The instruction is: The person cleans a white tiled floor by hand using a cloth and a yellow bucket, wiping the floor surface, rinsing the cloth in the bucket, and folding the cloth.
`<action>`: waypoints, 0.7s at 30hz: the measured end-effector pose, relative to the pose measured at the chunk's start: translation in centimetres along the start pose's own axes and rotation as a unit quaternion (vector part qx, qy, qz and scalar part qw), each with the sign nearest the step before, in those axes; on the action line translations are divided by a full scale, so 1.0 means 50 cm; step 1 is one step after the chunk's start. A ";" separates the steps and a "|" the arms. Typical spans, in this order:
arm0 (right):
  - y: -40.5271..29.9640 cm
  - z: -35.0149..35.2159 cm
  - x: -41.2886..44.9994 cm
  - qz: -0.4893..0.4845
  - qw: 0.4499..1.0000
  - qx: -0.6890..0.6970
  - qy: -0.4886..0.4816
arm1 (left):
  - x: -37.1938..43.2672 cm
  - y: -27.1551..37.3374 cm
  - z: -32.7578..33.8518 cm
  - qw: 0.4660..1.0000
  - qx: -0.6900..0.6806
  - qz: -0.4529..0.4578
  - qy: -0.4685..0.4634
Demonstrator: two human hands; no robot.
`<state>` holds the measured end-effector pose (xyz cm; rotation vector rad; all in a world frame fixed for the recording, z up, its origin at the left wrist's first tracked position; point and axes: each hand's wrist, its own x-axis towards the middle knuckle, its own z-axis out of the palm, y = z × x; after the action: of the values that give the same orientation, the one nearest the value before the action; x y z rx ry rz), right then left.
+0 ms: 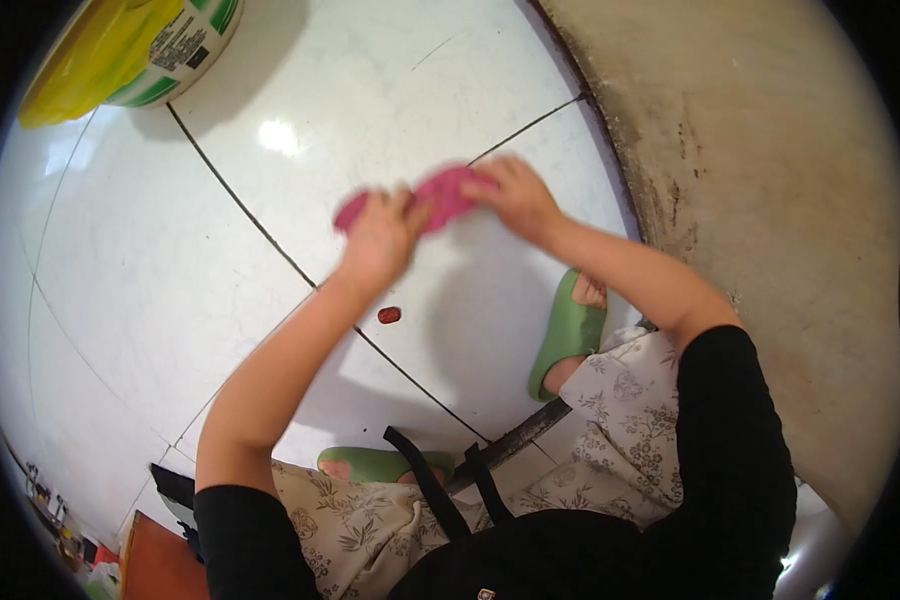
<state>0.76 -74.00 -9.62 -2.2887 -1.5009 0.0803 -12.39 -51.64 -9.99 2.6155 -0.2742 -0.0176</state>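
Note:
A bright pink, flat piece, perhaps a cloth, spans both hands above the white tiled floor. Motion blur leaves its exact kind unclear. My left hand grips it towards its left end, a pink part showing past the fingers. At the opposite end, my right hand pinches it between thumb and fingers. On the floor below my left hand lies a small dark red, wrinkled oval thing, which looks like a dried jujube, touched by neither hand.
A white and green bucket with a yellow plastic bag stands at the upper left. To the right rises a stained beige wall. My feet wear green slippers. Lower left shows an orange-brown panel and blurred small items.

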 end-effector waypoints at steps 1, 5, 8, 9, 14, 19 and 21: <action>-0.020 -0.010 -0.043 -0.016 0.999 0.027 -0.037 | -0.046 0.030 0.014 0.999 -0.018 0.035 -0.010; 0.001 -0.019 -0.015 -0.136 0.990 -0.028 -0.029 | -0.054 0.043 0.003 0.997 -0.063 0.033 0.028; 0.068 -0.010 0.173 -0.119 0.977 -0.150 0.095 | 0.083 -0.046 -0.039 0.986 -0.026 -0.049 0.158; 0.086 -0.016 0.235 -0.101 0.975 -0.174 0.096 | 0.140 -0.071 -0.063 0.978 -0.014 -0.078 0.192; 0.185 -0.022 0.325 0.045 0.973 -0.216 0.070 | 0.353 -0.209 -0.006 0.980 0.060 0.017 0.186; 0.181 -0.062 -0.040 0.243 0.932 -0.268 0.027 | 0.438 0.020 0.087 0.988 0.047 0.143 0.019; 0.076 -0.053 -0.114 0.334 0.906 -0.262 -0.004 | 0.405 0.076 0.127 0.983 0.013 0.180 0.037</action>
<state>2.37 -81.19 -9.50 -3.1476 -0.7161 -0.1452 6.30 -61.98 -12.90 2.5459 -0.7195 0.2088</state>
